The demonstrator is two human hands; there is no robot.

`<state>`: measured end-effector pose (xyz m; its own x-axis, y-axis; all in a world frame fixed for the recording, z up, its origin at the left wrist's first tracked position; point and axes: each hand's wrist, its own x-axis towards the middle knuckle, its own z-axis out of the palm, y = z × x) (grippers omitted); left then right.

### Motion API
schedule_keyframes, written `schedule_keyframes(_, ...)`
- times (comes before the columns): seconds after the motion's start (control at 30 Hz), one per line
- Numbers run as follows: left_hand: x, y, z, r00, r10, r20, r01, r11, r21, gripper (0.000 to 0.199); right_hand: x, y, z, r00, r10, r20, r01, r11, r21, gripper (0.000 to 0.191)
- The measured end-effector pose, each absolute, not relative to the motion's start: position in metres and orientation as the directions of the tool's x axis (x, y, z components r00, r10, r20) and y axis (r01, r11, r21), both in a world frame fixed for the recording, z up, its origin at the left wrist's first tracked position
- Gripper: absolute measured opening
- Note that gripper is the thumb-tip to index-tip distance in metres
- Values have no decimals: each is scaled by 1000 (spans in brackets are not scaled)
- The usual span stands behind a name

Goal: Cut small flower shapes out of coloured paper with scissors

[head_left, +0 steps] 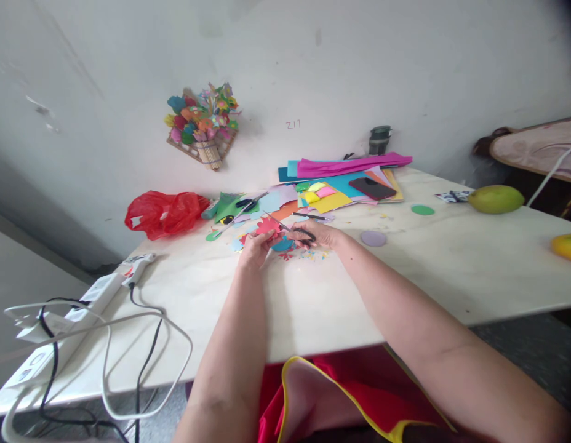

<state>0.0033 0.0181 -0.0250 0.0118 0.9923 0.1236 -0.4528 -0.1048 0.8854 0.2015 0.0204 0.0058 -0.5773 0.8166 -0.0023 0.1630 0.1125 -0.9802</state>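
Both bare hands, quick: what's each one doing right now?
Left hand: closed on a red scalloped paper shape.
Right hand: holding black-handled metal scissors.

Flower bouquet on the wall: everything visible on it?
The flower bouquet is a dense, multicoloured cluster, apparently handmade from paper or foam: blue, red, orange, pink, yellow, green. Below, a tan holder looks like bundled sticks with dark bands, tilted, lower end toward the right. Brown slatted backing shows behind. It sits against the wall; neither hand touches it.
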Motion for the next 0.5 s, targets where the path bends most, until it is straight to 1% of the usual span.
schedule_keyframes(0.3, 3, 18, -22, -24, 996, 91, -452, -92, 887, 19, 201, 18, 9, -566, 824, -2, 182, 122, -976, 33)
schedule_keyframes(0.5, 4, 17, -22, -33, 995, 92, -450, -97, 888, 22, 201, 17, 9, -566, 825, -5, 171, 111, -979, 32)
